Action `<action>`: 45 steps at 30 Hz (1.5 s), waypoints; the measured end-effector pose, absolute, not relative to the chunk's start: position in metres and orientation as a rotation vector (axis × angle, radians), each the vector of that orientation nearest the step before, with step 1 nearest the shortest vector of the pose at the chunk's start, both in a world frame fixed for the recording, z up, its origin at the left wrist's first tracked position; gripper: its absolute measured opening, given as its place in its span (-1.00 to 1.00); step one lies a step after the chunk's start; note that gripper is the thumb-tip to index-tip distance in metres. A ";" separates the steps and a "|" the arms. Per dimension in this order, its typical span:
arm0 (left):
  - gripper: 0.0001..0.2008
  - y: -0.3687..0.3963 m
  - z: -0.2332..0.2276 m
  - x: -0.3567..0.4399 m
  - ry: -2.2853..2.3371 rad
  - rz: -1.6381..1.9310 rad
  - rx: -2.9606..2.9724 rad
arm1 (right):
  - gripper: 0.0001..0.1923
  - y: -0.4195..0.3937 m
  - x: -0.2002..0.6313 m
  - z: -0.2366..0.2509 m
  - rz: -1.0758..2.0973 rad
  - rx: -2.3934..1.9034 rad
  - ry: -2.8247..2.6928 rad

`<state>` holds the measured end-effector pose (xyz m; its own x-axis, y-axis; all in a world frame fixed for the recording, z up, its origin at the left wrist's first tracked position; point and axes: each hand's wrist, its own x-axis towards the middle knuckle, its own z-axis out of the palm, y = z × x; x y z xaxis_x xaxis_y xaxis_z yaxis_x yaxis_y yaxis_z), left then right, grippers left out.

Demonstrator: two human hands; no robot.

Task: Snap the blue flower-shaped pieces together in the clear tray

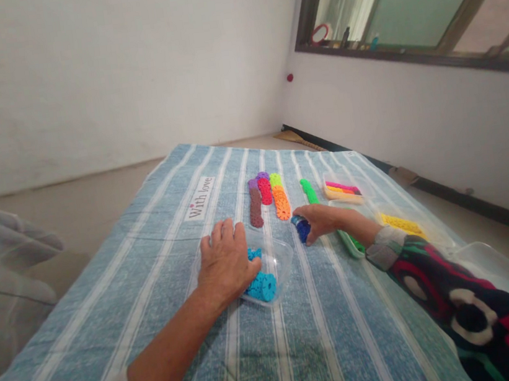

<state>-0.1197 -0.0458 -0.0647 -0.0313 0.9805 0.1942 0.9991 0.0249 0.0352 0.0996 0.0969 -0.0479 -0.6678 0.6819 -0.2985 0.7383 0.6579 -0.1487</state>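
Observation:
My left hand [224,262] lies over the left part of a clear plastic container [282,262], gripping it with its fingers over the far rim; the thumb is by the light blue discs [262,286] inside. My right hand [317,221] is closed around a short stack of dark blue notched discs [303,229], low over the cloth. Beyond the hands lie overlapping rows of discs: brown [255,208], red [264,191], purple [262,175], orange [281,202] and yellow-green [275,179]. A bright green row [309,191] lies farther right.
Under everything is a blue-and-white striped cloth [153,279]. To the right stand containers with pink and orange pieces [342,189], green pieces [353,243] and yellow pieces [402,225]. Another clear container [504,270] is by my right sleeve. A wall rises behind the table.

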 end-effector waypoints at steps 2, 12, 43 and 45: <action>-0.40 -0.046 -0.065 -0.120 -2.169 -0.245 -2.103 | -0.22 0.100 0.097 -0.046 -0.388 1.149 2.632; -0.41 -0.045 -0.067 -0.121 -2.165 -0.280 -2.121 | -0.03 0.132 0.088 -0.041 -0.717 1.161 2.410; -0.42 -0.046 -0.065 -0.121 -2.179 -0.287 -2.118 | -0.12 0.120 0.091 -0.042 -0.447 1.173 2.534; -0.42 -0.046 -0.065 -0.120 -2.178 -0.289 -2.123 | -0.11 0.119 0.092 -0.042 -0.464 1.180 2.532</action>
